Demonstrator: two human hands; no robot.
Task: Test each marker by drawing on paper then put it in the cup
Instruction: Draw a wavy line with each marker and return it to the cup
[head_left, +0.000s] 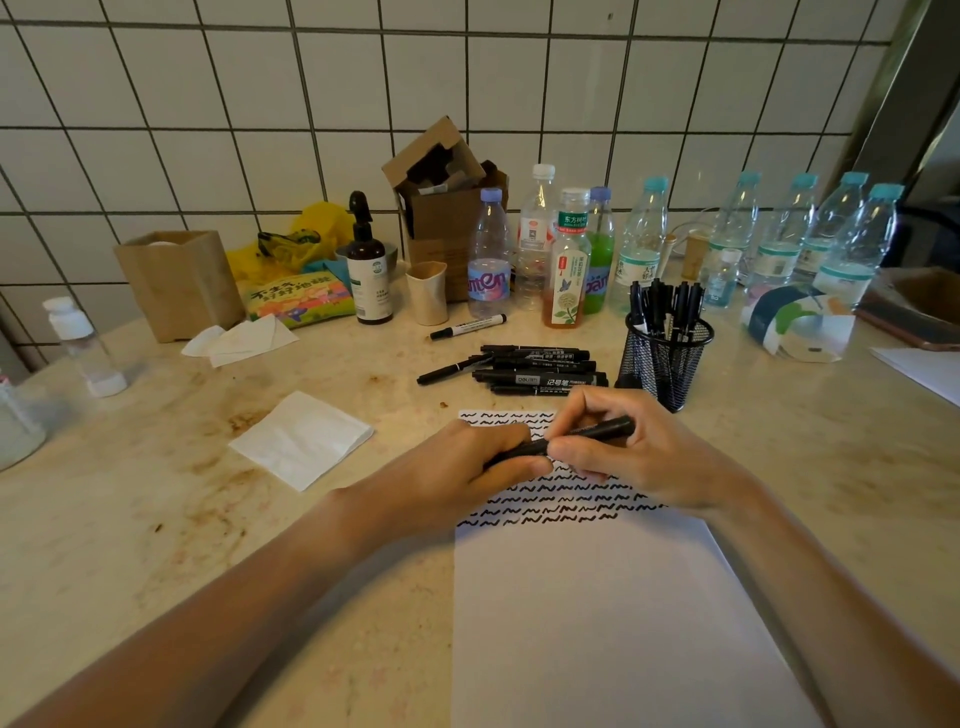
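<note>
The worktop (156, 519) runs back to a tiled wall, where bottles, a cardboard box (441, 218) and a wooden holder (179, 283) crowd the far edge. Bare stone lies open to the left of the paper (597, 597), broken only by a folded napkin (301, 439). The lower part of the sheet is blank; rows of black squiggles fill its top.

Both hands meet over those squiggles on one black marker (566, 439). The left hand (467, 467) is curled round its left end, and the right hand (628, 447) pinches the barrel with thumb and fingers. Just beyond the paper lies a pile of markers (535, 369); to its right stands the mesh cup (667, 358), already holding several.

One marker in the pile reads "deli". A bottle label (488, 283) shows "anten"-like lettering, not fully legible.
</note>
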